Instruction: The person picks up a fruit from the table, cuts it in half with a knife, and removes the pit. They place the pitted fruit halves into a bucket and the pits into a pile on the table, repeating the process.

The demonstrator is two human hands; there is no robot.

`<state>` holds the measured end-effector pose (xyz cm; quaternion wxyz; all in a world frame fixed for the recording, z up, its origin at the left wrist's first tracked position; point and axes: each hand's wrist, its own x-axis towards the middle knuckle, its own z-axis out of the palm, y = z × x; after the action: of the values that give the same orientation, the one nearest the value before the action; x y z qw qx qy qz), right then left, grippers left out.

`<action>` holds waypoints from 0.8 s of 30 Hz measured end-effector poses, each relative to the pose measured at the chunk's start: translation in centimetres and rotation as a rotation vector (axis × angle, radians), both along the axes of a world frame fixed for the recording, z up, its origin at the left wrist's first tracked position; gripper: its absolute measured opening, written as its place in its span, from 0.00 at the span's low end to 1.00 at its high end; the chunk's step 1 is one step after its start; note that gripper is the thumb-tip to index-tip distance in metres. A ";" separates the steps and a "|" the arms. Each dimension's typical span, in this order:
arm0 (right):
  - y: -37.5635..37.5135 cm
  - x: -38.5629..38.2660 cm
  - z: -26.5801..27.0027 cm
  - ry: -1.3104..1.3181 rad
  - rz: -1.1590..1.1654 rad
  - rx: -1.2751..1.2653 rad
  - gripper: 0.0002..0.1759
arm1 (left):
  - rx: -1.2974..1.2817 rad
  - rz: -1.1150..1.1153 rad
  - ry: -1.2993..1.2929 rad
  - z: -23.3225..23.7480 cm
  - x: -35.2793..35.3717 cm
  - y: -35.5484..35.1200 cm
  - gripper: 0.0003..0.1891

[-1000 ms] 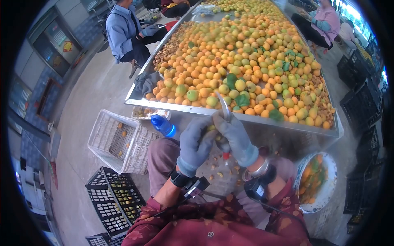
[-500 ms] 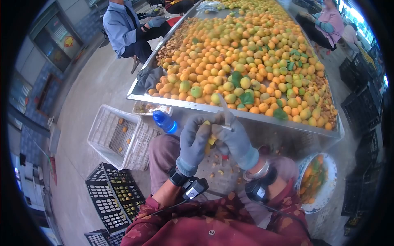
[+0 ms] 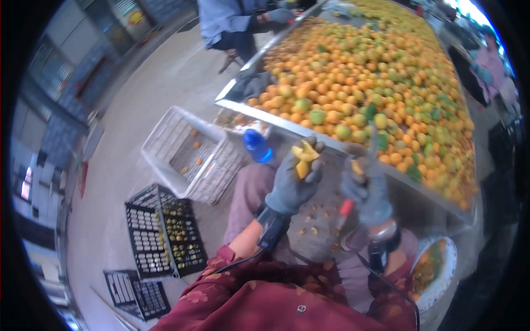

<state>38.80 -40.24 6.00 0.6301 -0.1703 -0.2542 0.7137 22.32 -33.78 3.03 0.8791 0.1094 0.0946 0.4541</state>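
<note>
My left hand [image 3: 298, 179], in a grey glove, is closed around opened yellow fruit pieces [image 3: 304, 158] that show above its fingers. Apart from it on the right, my right hand [image 3: 367, 190] is gloved too and grips a knife [image 3: 372, 140], its pale blade pointing up and a red end [image 3: 346, 207] showing below the fist. A brownish-orange piece [image 3: 358, 167], blurred, sits at the right thumb and fingers. Both hands are in front of the metal edge [image 3: 331, 144] of a table heaped with orange and green fruit [image 3: 342, 83].
A blue bottle [image 3: 257, 146] stands left of my hands, near a white crate [image 3: 182, 151]. Black crates [image 3: 165, 231] are at lower left, one holding green fruit. A white basin [image 3: 444, 270] with orange scraps is at lower right. Co-workers sit at both table sides.
My hands have moved apart; the left now holds the opened fruit by itself, and the right has gone off with the knife. The view has shifted, so the table appears further right.
</note>
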 end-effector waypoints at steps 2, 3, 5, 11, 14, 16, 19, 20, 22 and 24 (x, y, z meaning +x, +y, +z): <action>0.3 0.3 -0.7 0.042 -0.077 0.013 0.19 | -0.094 0.011 -0.113 -0.6 -2.7 1.4 0.17; 0.4 0.5 -0.8 0.046 -0.046 0.016 0.19 | -0.040 0.146 -0.003 -0.6 -4.1 1.7 0.16; 0.6 1.0 -0.8 0.022 -0.101 -0.063 0.16 | -0.034 0.238 -0.072 -1.2 -8.2 3.6 0.17; 1.3 0.6 -1.1 0.022 -0.152 -0.129 0.14 | 0.176 0.500 0.063 -6.8 -28.0 14.0 0.19; 1.2 0.3 -0.3 -0.027 -0.170 -0.172 0.13 | -0.274 0.614 0.248 -5.5 -32.4 14.5 0.35; 1.3 0.2 0.0 -0.059 -0.148 -0.160 0.12 | -0.210 0.565 0.295 -12.7 -39.0 16.7 0.39; 1.6 0.4 -0.6 -0.087 -0.052 -0.166 0.12 | -0.453 0.716 0.373 -9.8 -35.2 14.8 0.37; 1.6 0.4 -0.7 -0.093 0.004 -0.175 0.12 | -0.482 0.799 0.478 -8.9 -33.5 14.3 0.34; 1.7 0.1 -0.5 -0.115 -0.013 -0.194 0.13 | -0.508 0.872 0.582 -8.8 -31.5 14.4 0.31; 1.8 0.1 -0.8 -0.130 0.001 -0.186 0.12 | -0.211 0.783 0.711 -8.6 -30.1 15.0 0.24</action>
<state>38.86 -38.49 5.19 0.5934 -0.2737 -0.2271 0.7221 -7.79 -18.74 -5.56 0.5640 0.1241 0.4652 0.6708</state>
